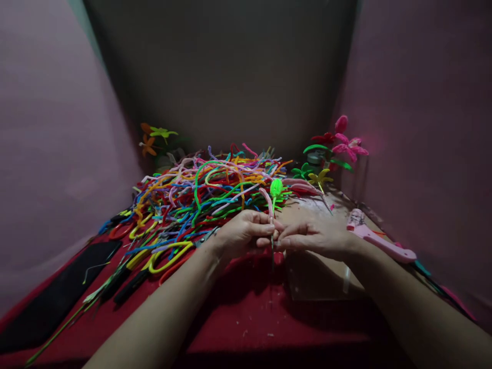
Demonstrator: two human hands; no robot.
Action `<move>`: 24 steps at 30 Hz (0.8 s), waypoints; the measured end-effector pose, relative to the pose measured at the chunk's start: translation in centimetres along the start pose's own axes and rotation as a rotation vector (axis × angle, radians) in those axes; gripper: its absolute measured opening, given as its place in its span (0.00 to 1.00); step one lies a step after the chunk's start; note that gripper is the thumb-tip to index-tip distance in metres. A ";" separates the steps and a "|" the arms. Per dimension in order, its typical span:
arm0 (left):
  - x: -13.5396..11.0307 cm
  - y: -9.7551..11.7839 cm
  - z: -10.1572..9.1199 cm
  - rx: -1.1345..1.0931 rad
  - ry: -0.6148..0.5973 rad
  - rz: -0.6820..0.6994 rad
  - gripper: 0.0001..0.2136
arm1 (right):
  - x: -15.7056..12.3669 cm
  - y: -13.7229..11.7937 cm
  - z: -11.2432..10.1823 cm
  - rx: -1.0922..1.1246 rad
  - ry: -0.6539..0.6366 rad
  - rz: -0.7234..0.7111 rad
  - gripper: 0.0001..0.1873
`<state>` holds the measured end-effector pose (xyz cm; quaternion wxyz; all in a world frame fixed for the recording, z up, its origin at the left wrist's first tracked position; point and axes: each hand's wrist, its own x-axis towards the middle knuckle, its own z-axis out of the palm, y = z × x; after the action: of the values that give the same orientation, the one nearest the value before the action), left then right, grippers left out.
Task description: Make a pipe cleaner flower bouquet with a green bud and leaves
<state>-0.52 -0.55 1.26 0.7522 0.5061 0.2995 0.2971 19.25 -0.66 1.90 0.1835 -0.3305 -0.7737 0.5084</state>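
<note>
My left hand (pixel 241 233) and my right hand (pixel 313 239) meet in the middle, both pinched on a thin stem. The stem carries a small pipe-cleaner flower (pixel 275 190) with a bright green bud and a pale pink petal, standing up just above my fingertips. Its lower end hangs below my fingers toward the red cloth (pixel 246 318). Right behind my hands lies a big heap of coloured pipe cleaners (pixel 200 195).
A pink glue gun (pixel 378 240) lies at the right on a brown board (pixel 319 279). Finished pipe-cleaner flowers stand at the back right (pixel 342 146) and back left (pixel 154 137). A black strip (pixel 57 297) and green stems lie at the left. Pink walls close in on both sides.
</note>
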 end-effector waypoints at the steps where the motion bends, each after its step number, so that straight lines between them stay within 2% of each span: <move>1: 0.4 -0.1 0.2 0.013 -0.014 -0.009 0.12 | -0.3 0.3 -0.1 0.007 -0.005 0.008 0.17; 3: 1.3 -0.3 0.5 0.080 -0.031 -0.029 0.13 | -0.7 1.0 -0.2 0.039 -0.003 0.032 0.17; 5: 2.3 -0.5 0.9 0.248 -0.014 -0.022 0.12 | -0.9 1.9 -0.2 0.043 0.061 0.064 0.17; 8: 3.4 -0.2 1.0 0.516 0.093 0.051 0.12 | -0.9 2.9 -0.2 0.028 0.170 0.124 0.17; 10: 3.0 0.5 0.8 0.605 0.218 0.099 0.14 | -0.9 3.0 -0.2 0.013 0.208 0.130 0.18; 13: -0.3 2.2 -0.1 0.820 0.487 0.156 0.14 | -0.8 2.7 -0.3 -0.052 0.235 0.032 0.19; 14: -2.0 2.7 -0.5 0.886 0.548 0.161 0.15 | -0.8 2.5 -0.3 -0.081 0.255 -0.012 0.19; 16: -5.7 3.4 -1.5 1.106 0.623 0.153 0.15 | -0.8 2.4 -0.5 -0.125 0.263 -0.012 0.18; 18: -9.0 3.2 -2.8 1.407 0.631 0.041 0.13 | -0.9 2.4 -0.6 -0.156 0.235 -0.008 0.18; 20: -11.2 2.3 -4.0 1.695 0.641 -0.169 0.11 | -1.0 2.4 -0.6 -0.148 0.202 0.016 0.19; 22: -12.1 1.1 -4.9 1.909 0.667 -0.329 0.11 | -1.0 2.5 -0.7 -0.123 0.192 0.039 0.21; 24: -12.1 0.1 -5.3 1.971 0.637 -0.412 0.11 | -1.1 2.5 -0.8 -0.146 0.193 0.005 0.22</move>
<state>-12.26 -6.51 1.56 -0.0692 0.7314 0.6722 -0.0920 21.29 -0.22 0.05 0.2314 -0.3926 -0.7864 0.4170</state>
